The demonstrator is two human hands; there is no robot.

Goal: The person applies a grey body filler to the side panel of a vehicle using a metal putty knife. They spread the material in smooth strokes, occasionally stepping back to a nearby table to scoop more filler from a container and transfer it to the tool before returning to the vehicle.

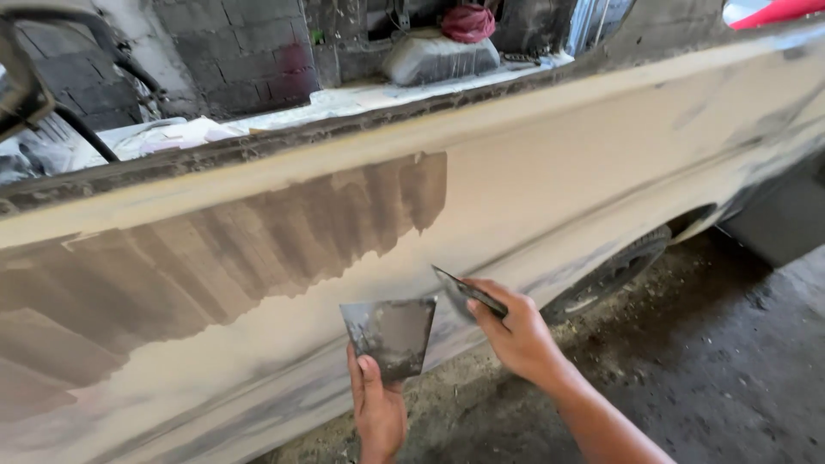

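My left hand (376, 406) grips a square metal plate (391, 333) smeared with grey filler, held upright in front of the car's side panel (533, 185). My right hand (514, 331) holds a thin flat spreader blade (464, 290), its edge angled toward the plate's upper right corner. Both tools hover close to the lower part of the beige panel. A darker band of wet grey filler (215, 258) runs across the panel's upper left.
A car tyre (614, 271) sits in the wheel arch to the right. Dirty concrete floor (713, 369) spreads below. Beyond the window line lie paper masking (361, 96), a grey sack (438, 56), a red cloth (468, 21) and a block wall (241, 47).
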